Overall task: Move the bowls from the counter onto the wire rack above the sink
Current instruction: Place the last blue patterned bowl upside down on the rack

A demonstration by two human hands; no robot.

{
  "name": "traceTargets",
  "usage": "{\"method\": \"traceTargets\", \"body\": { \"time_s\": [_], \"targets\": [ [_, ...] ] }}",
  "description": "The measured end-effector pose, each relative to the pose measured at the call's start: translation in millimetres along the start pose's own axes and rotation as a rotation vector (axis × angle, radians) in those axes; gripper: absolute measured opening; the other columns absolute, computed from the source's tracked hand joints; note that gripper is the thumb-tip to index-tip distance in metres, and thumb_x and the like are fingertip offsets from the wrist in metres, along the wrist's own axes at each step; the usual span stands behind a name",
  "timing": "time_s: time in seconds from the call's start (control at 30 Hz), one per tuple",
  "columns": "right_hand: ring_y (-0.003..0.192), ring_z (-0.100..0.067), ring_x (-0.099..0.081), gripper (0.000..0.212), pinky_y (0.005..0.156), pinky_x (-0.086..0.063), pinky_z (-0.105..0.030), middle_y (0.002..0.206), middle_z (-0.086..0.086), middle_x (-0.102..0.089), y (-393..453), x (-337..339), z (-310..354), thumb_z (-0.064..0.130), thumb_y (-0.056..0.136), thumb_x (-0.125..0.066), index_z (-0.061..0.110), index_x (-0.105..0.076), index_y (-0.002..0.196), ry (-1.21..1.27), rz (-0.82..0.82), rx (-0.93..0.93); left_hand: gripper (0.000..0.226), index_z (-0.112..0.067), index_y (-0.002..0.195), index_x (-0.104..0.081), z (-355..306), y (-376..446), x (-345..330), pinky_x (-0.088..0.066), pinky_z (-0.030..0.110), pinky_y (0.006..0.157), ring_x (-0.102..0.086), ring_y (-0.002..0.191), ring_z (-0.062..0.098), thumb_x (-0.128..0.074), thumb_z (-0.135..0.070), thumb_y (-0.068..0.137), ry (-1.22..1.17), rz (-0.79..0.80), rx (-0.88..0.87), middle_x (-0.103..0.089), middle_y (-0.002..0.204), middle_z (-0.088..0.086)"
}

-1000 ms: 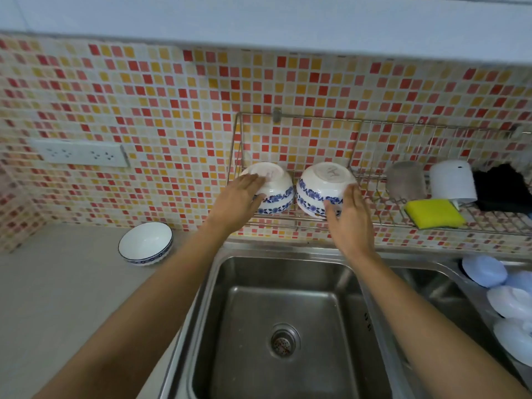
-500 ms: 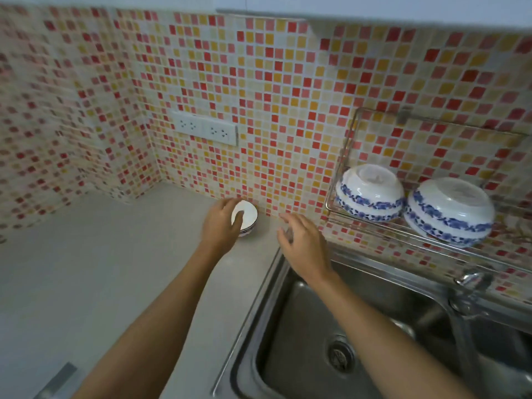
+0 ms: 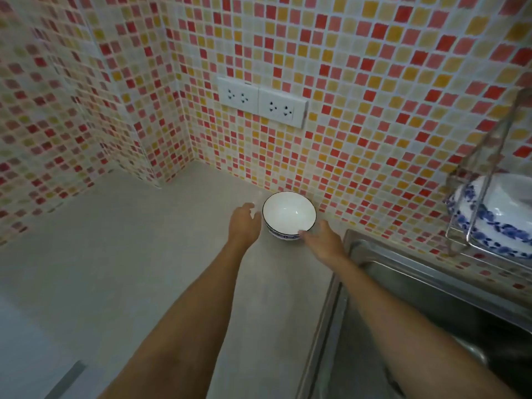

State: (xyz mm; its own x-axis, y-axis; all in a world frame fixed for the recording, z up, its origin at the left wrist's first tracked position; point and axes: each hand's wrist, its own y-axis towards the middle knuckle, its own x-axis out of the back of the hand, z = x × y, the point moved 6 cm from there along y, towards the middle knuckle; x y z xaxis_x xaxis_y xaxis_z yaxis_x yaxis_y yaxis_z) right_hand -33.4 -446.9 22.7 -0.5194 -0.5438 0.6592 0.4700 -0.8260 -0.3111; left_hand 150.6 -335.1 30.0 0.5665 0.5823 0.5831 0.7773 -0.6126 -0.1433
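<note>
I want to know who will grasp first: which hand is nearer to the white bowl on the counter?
Right. The right hand has fingertips at the white bowl's near rim, seemingly touching. The left hand is open just beside its left side.

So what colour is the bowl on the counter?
White bowl with a dark rim and blue band outside, seen in the head view.

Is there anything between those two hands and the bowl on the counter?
Nothing visible. The bowl sits upright on the bare counter by the tiled wall, with the left hand open at its left side and the right hand open at its near right edge, fingers about at the rim. No other object lies around it.
</note>
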Motion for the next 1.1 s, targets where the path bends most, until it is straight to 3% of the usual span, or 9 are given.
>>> {"method": "traceTargets", "body": {
  "time_s": [0.3,0.33,0.4,0.43,0.5,0.73,0.83,0.9,1.1],
  "targets": [
    [0.12,-0.039,-0.053,0.066,0.093,-0.047,-0.04,0.139,-0.017,-0.05,63.8,-28.2,-17.6,0.041,0.091,-0.061,0.01,-0.034,0.142,0.089,-0.021,-0.263,0.052,0.0,0.134,-0.045,17.8,66.1,-53.0,-0.042,0.037,0.096,-0.052,0.12,0.035,-0.055,-0.03,0.092,-0.008,0.202,0.097,-0.052,0.134,0.022],
    [0.112,-0.038,-0.059,0.063,0.088,-0.053,-0.042,0.135,-0.017,-0.053,66.8,-31.3,-19.3,0.04,0.09,-0.061,0.011,-0.035,0.14,0.113,-0.013,-0.295,0.049,0.001,0.131,-0.046,18.2,67.3,-57.1,-0.043,0.036,0.094,-0.052,0.119,0.036,-0.056,-0.026,0.092,0.001,0.228,0.091,-0.054,0.132,0.022],
    [0.091,-0.035,-0.068,0.052,0.056,-0.06,-0.037,0.126,-0.019,-0.059,74.7,-41.4,-23.8,0.029,0.093,-0.055,0.013,-0.035,0.138,0.198,0.0,-0.364,0.044,0.001,0.131,-0.045,21.6,71.1,-66.4,-0.043,0.037,0.095,-0.05,0.121,0.037,-0.054,-0.013,0.091,0.009,0.281,0.096,-0.053,0.132,0.022],
    [0.083,-0.034,-0.068,0.047,0.041,-0.054,-0.029,0.123,-0.02,-0.06,76.7,-45.3,-25.1,0.019,0.093,-0.049,0.013,-0.035,0.138,0.236,-0.008,-0.388,0.044,0.001,0.133,-0.043,22.9,71.7,-69.2,-0.042,0.038,0.096,-0.048,0.122,0.038,-0.05,-0.008,0.091,0.005,0.297,0.104,-0.051,0.134,0.022],
    [0.076,-0.033,-0.066,0.046,0.032,-0.045,-0.022,0.122,-0.022,-0.059,78.1,-50.0,-27.9,0.008,0.092,-0.039,0.012,-0.034,0.138,0.268,-0.038,-0.404,0.046,0.0,0.136,-0.038,23.4,70.9,-70.5,-0.041,0.039,0.098,-0.046,0.124,0.038,-0.044,-0.002,0.09,-0.012,0.304,0.113,-0.048,0.137,0.023],
    [0.082,-0.038,-0.065,0.045,0.031,-0.044,-0.021,0.123,-0.022,-0.056,40.8,-43.2,-34.0,0.004,0.092,-0.034,0.009,-0.034,0.136,0.293,-0.046,-0.387,0.043,-0.003,0.13,-0.037,18.4,40.7,-63.6,-0.045,0.039,0.089,-0.05,0.116,0.038,-0.04,-0.001,0.087,-0.195,0.312,0.208,-0.05,0.131,0.022],
    [0.063,-0.031,-0.065,0.041,0.055,-0.06,-0.039,0.096,-0.013,-0.061,11.1,-27.1,-28.4,0.005,0.091,-0.033,0.008,-0.036,0.131,0.248,-0.038,-0.312,0.046,-0.01,0.128,-0.032,14.0,9.3,-58.4,-0.052,0.05,0.089,-0.051,0.105,0.036,-0.035,0.001,0.083,-0.437,0.321,0.34,-0.048,0.127,0.018],
    [0.059,-0.031,-0.065,0.038,0.068,-0.06,-0.049,0.088,-0.009,-0.059,-9.0,-15.2,-29.1,0.006,0.09,-0.033,0.008,-0.037,0.129,0.22,-0.054,-0.268,0.051,-0.014,0.131,-0.031,6.9,-18.9,-58.2,-0.054,0.047,0.079,-0.05,0.102,0.034,-0.034,0.002,0.083,-0.538,0.363,0.372,-0.046,0.123,0.012],
    [0.064,-0.028,-0.065,0.045,0.067,-0.06,-0.052,0.095,-0.007,-0.057,-73.4,27.7,-47.9,0.007,0.09,-0.038,0.008,-0.038,0.135,0.209,-0.111,-0.179,0.041,-0.021,0.137,-0.041,-25.5,-92.7,-61.8,-0.054,0.043,0.074,-0.05,0.106,0.029,-0.044,-0.022,0.096,-0.618,0.353,0.336,-0.049,0.132,0.008]
  ]
}}
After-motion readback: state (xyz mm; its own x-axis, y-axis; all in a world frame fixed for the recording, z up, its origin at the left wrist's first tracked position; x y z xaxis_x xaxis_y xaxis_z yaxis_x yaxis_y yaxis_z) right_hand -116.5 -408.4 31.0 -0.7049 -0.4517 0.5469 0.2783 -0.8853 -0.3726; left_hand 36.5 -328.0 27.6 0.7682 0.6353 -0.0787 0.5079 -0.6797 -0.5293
